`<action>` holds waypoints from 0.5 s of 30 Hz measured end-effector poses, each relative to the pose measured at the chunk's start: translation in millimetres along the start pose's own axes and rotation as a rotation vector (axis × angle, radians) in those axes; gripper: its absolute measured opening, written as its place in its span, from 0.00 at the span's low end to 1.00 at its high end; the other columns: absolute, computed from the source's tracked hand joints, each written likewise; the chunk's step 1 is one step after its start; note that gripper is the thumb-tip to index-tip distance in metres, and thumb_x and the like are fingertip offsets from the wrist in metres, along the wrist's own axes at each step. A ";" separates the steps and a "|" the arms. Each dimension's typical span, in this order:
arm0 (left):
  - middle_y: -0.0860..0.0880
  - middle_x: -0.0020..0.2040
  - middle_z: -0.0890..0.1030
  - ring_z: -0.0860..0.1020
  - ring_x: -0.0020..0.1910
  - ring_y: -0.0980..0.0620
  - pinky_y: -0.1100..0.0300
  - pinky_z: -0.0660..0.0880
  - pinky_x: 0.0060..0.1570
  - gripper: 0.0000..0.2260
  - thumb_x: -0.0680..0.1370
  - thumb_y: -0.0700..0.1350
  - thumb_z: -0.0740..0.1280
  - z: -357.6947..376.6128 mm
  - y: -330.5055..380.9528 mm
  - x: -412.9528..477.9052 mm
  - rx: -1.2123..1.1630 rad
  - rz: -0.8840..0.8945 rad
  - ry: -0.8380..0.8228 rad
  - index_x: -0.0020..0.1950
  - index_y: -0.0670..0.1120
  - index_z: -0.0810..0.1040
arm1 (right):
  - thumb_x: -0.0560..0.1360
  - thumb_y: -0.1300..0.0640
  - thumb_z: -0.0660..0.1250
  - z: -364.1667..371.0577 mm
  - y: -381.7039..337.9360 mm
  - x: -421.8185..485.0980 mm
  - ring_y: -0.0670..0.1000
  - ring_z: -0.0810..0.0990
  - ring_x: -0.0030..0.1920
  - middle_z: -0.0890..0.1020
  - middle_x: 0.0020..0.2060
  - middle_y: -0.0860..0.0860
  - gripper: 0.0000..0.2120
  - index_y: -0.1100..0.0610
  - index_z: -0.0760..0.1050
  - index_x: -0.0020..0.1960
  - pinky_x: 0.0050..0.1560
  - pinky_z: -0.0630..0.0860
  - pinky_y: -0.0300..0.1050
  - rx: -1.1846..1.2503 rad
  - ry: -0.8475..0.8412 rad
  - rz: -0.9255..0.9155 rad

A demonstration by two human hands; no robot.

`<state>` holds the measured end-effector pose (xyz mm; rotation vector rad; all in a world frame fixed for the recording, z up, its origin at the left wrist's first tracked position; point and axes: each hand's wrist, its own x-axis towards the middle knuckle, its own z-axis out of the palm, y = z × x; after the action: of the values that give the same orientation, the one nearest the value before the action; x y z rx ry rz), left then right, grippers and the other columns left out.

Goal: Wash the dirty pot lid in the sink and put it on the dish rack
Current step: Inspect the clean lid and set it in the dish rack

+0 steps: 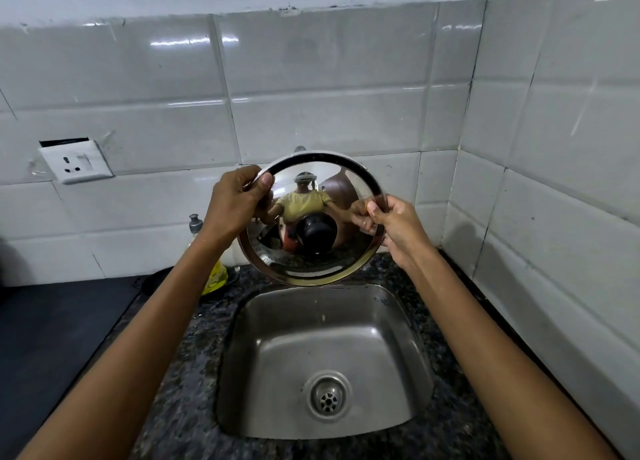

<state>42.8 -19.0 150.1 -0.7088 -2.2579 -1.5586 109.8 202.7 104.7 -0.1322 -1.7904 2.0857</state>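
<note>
Steel-rimmed pot lid [322,251] held upright over the sink [325,359], pinched by both hands.

Left hand [235,203] clamps the rim at ten o'clock, right hand [394,224] at three o'clock; its black knob [317,231] faces the camera. It looks stiff, light, breakable if it is glass, and probably slick once wet, so the rim or knob seems the safest hold. No dish rack shows on the surface [194,355].

Looks like a small home kitchen — steel sink [325,359] with a drain at 6 o'clock, set in a speckled granite desk [194,362], white wall tiles [311,113] behind, wall socket [77,161] at 9 o'clock.
</note>
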 end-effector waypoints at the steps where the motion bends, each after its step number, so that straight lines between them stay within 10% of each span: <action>1: 0.41 0.35 0.78 0.81 0.39 0.32 0.37 0.78 0.45 0.12 0.77 0.48 0.61 0.1 1.0 0.1 0.013 0.003 0.010 0.36 0.45 0.74 | 0.77 0.63 0.61 0.4 -0.8 0.0 0.41 0.82 0.32 0.82 0.42 0.52 0.05 0.58 0.75 0.45 0.45 0.77 0.41 0.010 0.000 0.001; 15: 0.40 0.37 0.80 0.82 0.39 0.35 0.37 0.78 0.45 0.13 0.76 0.50 0.61 1.7 2.1 2.1 0.028 0.000 0.015 0.40 0.40 0.76 | 0.76 0.61 0.62 -0.5 -3.3 3.0 0.48 0.82 0.41 0.83 0.45 0.53 0.05 0.56 0.76 0.45 0.54 0.77 0.48 -0.008 0.038 -0.011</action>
<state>42.2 -16.4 152.2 -0.6872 -2.2641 -1.5236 107.9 204.6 108.3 -0.1633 -1.7736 2.0552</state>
